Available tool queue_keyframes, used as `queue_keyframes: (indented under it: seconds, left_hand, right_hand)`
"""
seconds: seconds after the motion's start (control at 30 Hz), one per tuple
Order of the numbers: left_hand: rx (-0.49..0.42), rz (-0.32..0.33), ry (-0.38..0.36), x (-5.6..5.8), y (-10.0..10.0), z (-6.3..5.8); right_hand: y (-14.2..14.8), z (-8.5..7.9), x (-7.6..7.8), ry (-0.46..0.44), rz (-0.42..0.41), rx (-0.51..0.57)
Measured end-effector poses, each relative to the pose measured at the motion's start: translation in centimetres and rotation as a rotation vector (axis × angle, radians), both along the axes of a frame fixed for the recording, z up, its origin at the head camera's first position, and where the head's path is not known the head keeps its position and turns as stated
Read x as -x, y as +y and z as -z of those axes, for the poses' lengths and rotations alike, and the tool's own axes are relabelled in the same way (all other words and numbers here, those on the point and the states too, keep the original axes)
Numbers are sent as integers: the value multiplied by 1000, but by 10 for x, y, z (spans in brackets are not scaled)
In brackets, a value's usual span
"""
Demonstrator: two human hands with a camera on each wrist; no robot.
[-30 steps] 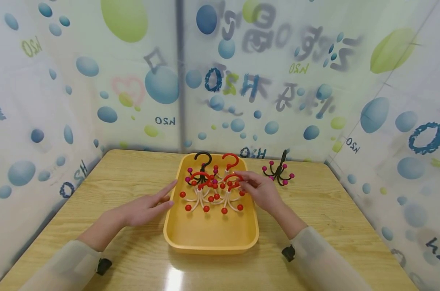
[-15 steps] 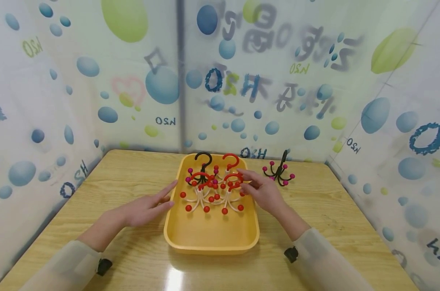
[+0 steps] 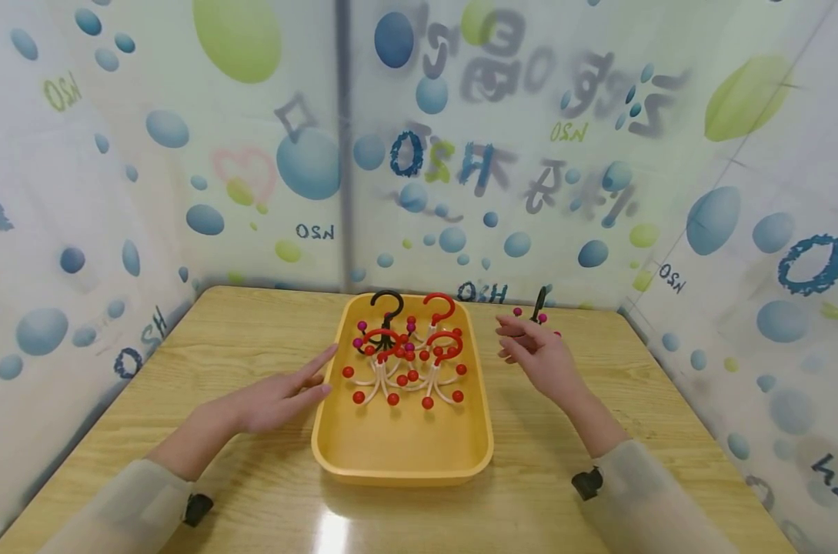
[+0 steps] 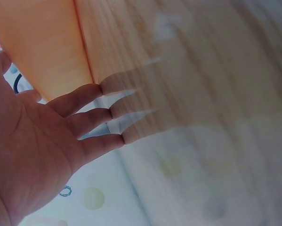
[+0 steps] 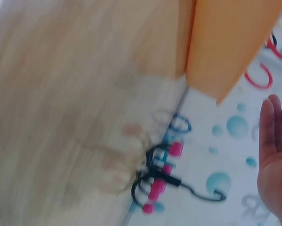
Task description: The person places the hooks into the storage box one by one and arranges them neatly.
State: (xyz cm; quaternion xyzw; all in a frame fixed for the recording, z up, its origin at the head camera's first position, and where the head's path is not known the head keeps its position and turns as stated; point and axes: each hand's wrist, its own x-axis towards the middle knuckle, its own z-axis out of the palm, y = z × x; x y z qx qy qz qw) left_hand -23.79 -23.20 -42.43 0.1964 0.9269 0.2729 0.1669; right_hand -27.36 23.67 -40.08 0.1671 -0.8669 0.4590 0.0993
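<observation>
A yellow plastic tray (image 3: 405, 442) holds several multi-arm hanging hooks with ball tips. One is a black hook (image 3: 387, 305) with magenta balls; a red-and-white hook (image 3: 440, 305) stands beside it, and two more of that kind are in front. My left hand (image 3: 273, 402) has its thumb and index finger at the tray's left rim; in the left wrist view its other fingers (image 4: 86, 106) extend down to the table. Off the tray's right side, my right hand (image 3: 545, 360) holds nothing, fingers extended. It partly hides another black hook (image 3: 539, 304), which shows whole, magenta-tipped, in the right wrist view.
A light wooden table (image 3: 252, 492) lies under everything. Printed curtain-like walls (image 3: 419, 154) with blue and green drops rise along its back and sides. The black hook outside the tray stands near the table's back edge.
My right hand has left the front right red-and-white hook in the tray and moved right, out over the table toward the black hook. My left hand has stayed at the rim.
</observation>
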Motion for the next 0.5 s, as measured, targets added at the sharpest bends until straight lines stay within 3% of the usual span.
queue_keyframes:
  seconds: [0.2,0.37,0.5]
  left_hand:
    - [3,-4,1,0,0,0]
    - [8,-12,-1,1,-1,1]
    - [9,-20,-3,2,-1,1]
  right_hand:
    - [39,-12,14,25,129,16]
    - [68,-20,32,40,157,78]
    - [84,-22,47,21,184,55]
